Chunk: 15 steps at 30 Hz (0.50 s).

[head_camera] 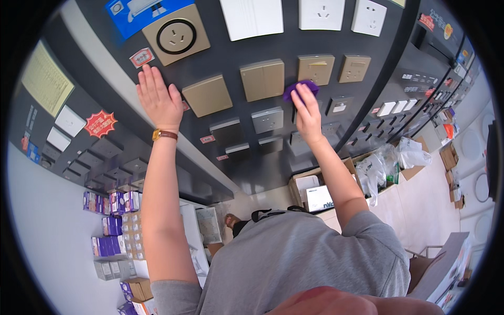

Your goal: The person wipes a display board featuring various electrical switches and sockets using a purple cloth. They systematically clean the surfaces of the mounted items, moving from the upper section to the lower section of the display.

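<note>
My right hand presses a purple cloth against the lower edge of a gold wall socket with a rocker switch. Its fingers cover part of the cloth and of the sockets below. My left hand lies flat on the dark display panel, thumb spread, holding nothing. Just above its fingertips is a small red-edged price tag, beneath a large gold socket with a black ring. Between my hands sit a plain gold plate and a gold two-rocker switch.
White switches and sockets line the panel's top; grey ones sit lower. Open cartons with boxes and plastic bags stand on the floor at right. Purple boxes are stacked at left. A pale post edges the panel.
</note>
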Available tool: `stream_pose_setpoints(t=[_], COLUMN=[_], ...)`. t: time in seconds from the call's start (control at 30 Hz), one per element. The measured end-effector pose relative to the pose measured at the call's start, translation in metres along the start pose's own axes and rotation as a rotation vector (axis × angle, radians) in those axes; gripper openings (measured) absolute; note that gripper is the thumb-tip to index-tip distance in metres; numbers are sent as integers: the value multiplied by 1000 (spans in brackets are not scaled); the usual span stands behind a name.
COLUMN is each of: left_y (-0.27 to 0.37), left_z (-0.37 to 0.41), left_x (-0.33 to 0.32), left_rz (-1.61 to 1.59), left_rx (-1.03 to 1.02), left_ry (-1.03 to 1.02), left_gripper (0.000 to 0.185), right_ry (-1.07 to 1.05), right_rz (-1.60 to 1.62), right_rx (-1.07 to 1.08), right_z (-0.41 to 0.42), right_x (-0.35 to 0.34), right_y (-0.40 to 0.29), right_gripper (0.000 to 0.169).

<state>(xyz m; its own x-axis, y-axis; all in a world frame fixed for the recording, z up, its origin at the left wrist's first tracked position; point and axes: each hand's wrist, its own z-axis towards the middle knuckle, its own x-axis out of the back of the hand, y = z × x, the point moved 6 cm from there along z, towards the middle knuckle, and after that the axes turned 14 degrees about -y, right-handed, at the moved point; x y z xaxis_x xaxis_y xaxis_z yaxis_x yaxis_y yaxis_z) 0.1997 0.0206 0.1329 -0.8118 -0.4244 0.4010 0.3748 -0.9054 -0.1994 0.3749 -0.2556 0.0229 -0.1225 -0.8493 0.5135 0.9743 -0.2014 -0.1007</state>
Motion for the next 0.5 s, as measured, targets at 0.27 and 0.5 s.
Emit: stream_pose_setpoints(t=[0.27, 0.5], left_y=[3, -2], left_z=[1, -2], left_x=[1, 1], left_rz=[0, 2], left_rx=[-2, 14], left_ry=[-16, -7], left_gripper=[57, 59], right_ry=[227, 171], right_rz=[66, -25], right_rx=[46, 138], right_z=[81, 110], right_x=[9, -24], right_y=[-40, -98], right_gripper=[45, 39])
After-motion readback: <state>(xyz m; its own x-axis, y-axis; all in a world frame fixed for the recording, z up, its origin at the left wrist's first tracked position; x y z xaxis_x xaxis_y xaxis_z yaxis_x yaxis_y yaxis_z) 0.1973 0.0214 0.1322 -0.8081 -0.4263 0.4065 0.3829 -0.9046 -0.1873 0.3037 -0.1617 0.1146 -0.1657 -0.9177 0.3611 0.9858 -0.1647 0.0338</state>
